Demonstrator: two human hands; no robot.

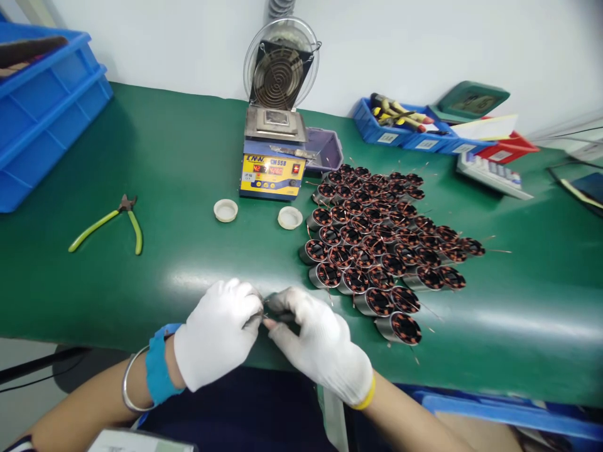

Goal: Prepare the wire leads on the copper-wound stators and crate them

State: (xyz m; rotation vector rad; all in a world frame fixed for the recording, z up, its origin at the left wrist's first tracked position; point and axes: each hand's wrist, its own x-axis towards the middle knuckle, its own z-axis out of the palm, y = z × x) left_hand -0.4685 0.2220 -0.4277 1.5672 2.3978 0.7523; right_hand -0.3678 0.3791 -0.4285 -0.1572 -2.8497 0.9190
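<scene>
Both my hands wear white gloves and meet at the near edge of the green table. My right hand is curled round a dark metal motor stator, most of it hidden by the fingers. My left hand is pinched at the stator's left end, fingertips touching it; what it pinches is too small to see. A blue wrist strap and a metal bangle sit on my left wrist. To the right lies a cluster of several copper-wound stators with thin wire ends sticking out.
A solder pot with a yellow-blue front panel and a round fan behind it stands at the middle back. Two white caps lie before it. Green-handled cutters lie at left, a blue crate far left, small tool bins at back right.
</scene>
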